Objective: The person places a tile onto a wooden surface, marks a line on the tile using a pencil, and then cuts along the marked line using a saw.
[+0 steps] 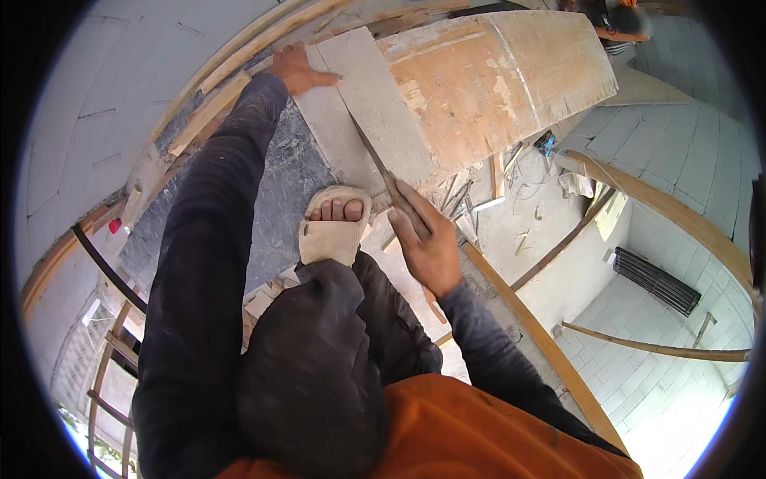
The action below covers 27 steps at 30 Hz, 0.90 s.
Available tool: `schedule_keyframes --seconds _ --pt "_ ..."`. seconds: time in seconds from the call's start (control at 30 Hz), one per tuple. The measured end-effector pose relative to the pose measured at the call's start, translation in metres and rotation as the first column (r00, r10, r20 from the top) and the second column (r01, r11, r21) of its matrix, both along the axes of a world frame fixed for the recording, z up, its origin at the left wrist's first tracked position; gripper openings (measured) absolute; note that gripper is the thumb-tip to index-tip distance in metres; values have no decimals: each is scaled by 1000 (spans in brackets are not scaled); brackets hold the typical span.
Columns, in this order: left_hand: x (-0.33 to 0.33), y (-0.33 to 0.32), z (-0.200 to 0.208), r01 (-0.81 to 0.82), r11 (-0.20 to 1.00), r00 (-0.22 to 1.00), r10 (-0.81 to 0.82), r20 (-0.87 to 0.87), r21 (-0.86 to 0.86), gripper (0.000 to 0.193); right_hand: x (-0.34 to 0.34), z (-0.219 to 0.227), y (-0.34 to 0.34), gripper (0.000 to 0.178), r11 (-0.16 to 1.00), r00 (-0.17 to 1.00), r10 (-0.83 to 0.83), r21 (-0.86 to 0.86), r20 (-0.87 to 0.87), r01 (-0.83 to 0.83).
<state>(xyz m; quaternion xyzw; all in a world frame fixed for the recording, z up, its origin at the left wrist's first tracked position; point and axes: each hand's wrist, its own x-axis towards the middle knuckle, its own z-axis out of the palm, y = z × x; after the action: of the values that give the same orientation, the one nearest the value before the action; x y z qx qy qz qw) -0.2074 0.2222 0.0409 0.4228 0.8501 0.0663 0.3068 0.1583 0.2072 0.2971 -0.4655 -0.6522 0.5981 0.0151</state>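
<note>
A handsaw (369, 149) has its handle in my right hand (431, 247), whose fingers are closed round it. Its narrow blade slants up to the left across a pale grey board (391, 120), along a line running from the far edge. At the board's far left edge, my left hand (299, 70) holds it, thumb stretched over the top near the blade's tip; the other fingers are partly hidden. My foot in a cream sandal (333, 239) rests at the board's near edge, on a dark, dusty sheet (279, 176).
A large worn plywood sheet (479, 72) extends to the right. Long wooden strips (263, 40) lie at the far left. Scraps and offcuts (471, 203) litter the area right of the saw. A timber edge (542, 343) runs past my right arm. Another person (622, 24) is at the far right.
</note>
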Motion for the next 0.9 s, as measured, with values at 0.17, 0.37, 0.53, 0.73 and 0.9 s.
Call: schedule_keyframes --seconds 0.17,0.37,0.53,0.73,0.9 --pt "11 4 16 -7 999 998 5 56 34 140 78 60 -26 44 988 992 111 99 57 -116" --pt "19 22 24 -1 1000 999 2 -50 19 139 -24 -70 20 43 981 995 52 189 -82 -36" --pt "-4 5 16 -38 999 999 38 -16 -10 138 35 28 -15 45 1000 999 10 12 36 -11" --pt "8 4 29 -9 998 1000 11 29 -60 136 58 38 -21 42 998 1000 24 63 -13 -23" --pt "10 23 20 42 999 999 -42 7 -29 135 -23 -53 25 42 981 997 68 182 -35 -61"
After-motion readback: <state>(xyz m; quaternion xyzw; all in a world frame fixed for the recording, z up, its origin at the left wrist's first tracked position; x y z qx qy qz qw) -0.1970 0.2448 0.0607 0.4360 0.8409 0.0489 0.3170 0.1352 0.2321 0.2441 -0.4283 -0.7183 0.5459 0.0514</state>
